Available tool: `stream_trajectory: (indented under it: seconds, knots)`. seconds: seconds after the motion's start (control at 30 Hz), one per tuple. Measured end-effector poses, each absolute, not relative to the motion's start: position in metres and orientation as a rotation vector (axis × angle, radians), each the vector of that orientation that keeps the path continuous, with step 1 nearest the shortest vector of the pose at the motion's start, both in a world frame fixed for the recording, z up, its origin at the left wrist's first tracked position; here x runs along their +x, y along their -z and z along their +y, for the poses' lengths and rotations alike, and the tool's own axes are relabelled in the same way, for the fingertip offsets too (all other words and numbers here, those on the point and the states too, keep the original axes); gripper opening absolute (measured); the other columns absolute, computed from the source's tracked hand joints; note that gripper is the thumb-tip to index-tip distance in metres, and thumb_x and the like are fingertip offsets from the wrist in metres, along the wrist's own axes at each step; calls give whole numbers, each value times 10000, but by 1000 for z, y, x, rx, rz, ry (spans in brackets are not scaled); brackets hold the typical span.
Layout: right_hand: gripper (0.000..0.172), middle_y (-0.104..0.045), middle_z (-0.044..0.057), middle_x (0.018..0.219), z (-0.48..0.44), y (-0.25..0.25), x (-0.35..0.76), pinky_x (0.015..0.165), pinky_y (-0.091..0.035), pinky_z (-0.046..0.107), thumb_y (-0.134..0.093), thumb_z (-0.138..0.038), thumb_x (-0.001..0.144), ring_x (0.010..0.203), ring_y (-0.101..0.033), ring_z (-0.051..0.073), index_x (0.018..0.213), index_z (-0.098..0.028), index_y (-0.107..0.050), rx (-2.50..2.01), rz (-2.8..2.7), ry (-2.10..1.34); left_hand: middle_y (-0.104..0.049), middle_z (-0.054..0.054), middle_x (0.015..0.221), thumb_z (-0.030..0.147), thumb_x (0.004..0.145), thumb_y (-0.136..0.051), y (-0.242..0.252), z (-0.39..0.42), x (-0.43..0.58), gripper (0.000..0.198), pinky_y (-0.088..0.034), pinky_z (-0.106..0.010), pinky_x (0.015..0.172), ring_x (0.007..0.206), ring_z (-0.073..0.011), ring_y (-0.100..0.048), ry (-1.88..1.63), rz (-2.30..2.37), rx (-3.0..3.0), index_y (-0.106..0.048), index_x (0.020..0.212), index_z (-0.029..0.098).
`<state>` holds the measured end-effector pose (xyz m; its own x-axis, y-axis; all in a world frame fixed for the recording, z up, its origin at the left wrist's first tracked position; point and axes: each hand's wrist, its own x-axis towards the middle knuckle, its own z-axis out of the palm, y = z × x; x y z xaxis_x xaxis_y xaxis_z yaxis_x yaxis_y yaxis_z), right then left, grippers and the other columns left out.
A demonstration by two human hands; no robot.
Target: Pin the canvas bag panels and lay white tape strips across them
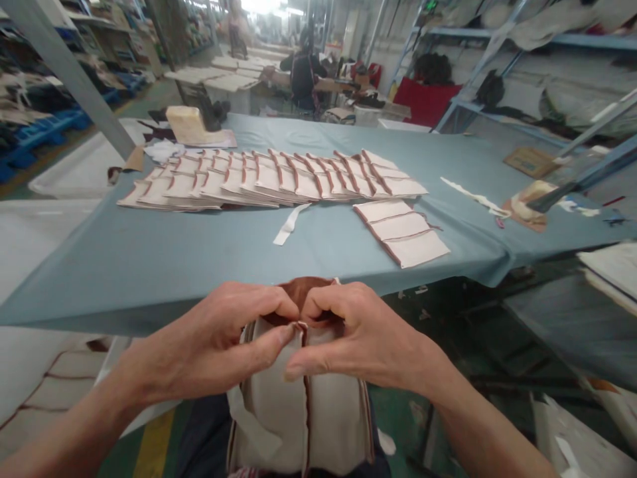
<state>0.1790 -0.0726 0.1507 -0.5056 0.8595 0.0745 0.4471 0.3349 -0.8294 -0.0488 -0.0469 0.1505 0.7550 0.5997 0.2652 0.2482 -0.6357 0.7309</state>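
Both my hands grip a cream fabric piece with brown trim and a brown lining, held over my lap below the table's front edge. My left hand pinches its top edge from the left, thumb and fingers closed on the cloth. My right hand pinches the same edge from the right, fingers curled into the opening. The two thumbs nearly meet at the brown seam. The lower part of the piece hangs down between my arms.
A blue-grey table carries a long overlapping row of similar cream pieces, a small stack to its right, a loose white strip and scraps. Shelving stands at right. Another person works far behind.
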Motion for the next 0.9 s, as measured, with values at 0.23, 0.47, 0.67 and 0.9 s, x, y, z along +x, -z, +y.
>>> stream_trajectory:
  seconds: [0.23, 0.47, 0.67, 0.9]
  knots:
    - [196, -633, -39, 756, -72, -141, 193, 609, -375, 215, -666, -278, 1013, 648, -489, 90, 852, -167, -671, -966, -2026, -1312, -738, 6, 737, 129, 1003, -524, -141, -55, -50, 236, -458, -209, 615, 629, -112, -647, -717, 678, 2400, -683, 840, 191]
    - [216, -699, -4, 816, -70, -130, 194, 669, -436, 225, -628, -296, 1063, 708, -543, 109, 931, -151, -720, -833, -2015, -1343, -590, 62, 631, 136, 949, -508, -134, -56, -44, 242, -403, -169, 534, 536, -76, -520, -718, 783, 2249, -627, 744, 185]
    - [209, -572, -48, 676, -73, -130, 185, 593, -362, 216, -631, -238, 990, 634, -485, 92, 793, -171, -650, -972, -1922, -1352, -498, 88, 631, 172, 962, -514, -124, -58, -41, 246, -353, -161, 521, 541, -65, -439, -711, 789, 2108, -581, 726, 187]
    - [225, -580, -49, 724, -72, -125, 182, 617, -374, 227, -662, -303, 1002, 636, -467, 91, 820, -170, -654, -905, -1872, -1411, -500, 83, 667, 181, 995, -497, -125, -60, -44, 258, -370, -167, 549, 579, -71, -450, -743, 772, 2050, -571, 747, 190]
